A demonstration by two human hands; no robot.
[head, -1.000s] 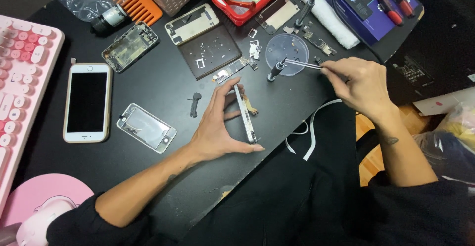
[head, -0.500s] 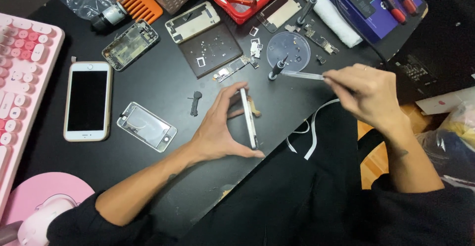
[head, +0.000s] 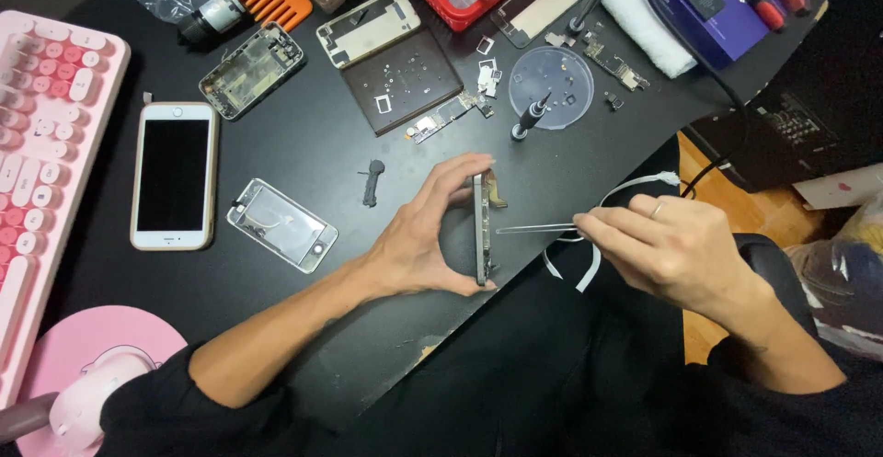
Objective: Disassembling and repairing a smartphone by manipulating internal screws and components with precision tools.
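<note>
- The left hand (head: pixel 418 241) clamps a thin phone body (head: pixel 481 227) between thumb and fingers, standing it on its long edge on the black table (head: pixel 303 144) near the front edge.
- The right hand (head: pixel 667 250) pinches a pair of metal tweezers (head: pixel 538 229); their tips point left and reach just beside the upright phone body.
- A white flat strip (head: pixel 589 268) loops under the right hand, hanging off the table edge.
- Just left of the left hand lies an open phone frame (head: pixel 280 224); farther left is a white phone (head: pixel 173 175) with a dark screen.
- Behind the hands sit a clear round dish (head: pixel 561 85) with a small screwdriver (head: pixel 532 117) leaning at its rim, and a dark square mat (head: pixel 402 80) holding tiny parts.
- A pink keyboard (head: pixel 46 117) runs along the left edge.
</note>
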